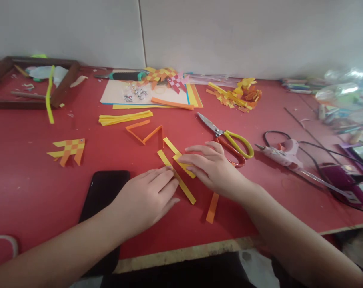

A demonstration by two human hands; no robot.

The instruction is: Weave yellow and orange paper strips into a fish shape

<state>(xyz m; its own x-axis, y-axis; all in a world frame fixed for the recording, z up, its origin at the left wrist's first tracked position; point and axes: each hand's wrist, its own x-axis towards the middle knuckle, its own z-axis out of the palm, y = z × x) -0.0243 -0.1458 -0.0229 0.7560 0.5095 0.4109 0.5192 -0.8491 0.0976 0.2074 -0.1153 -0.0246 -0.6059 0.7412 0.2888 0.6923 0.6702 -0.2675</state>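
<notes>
My left hand (153, 192) lies flat on the red table, its fingertips resting on a long yellow paper strip (186, 192). The fingers of my right hand (210, 164) are spread over a folded yellow strip (185, 166), touching it just right of the long one. Beyond the fingertips, the end of a yellow strip (171, 146) sticks out. An orange strip (212, 208) lies partly under my right wrist. Close ahead is a zigzag-folded orange strip (144, 140). Scissors (219, 132) with red and yellow handles rest beyond my right hand.
A woven paper fish (69, 150) and a black phone (102, 192) lie left. Farther back are yellow strips (124, 117), paper sheets (109, 94), paper scraps (238, 96) and a wooden frame (22, 105). A corded pink glue gun (280, 154) lies right.
</notes>
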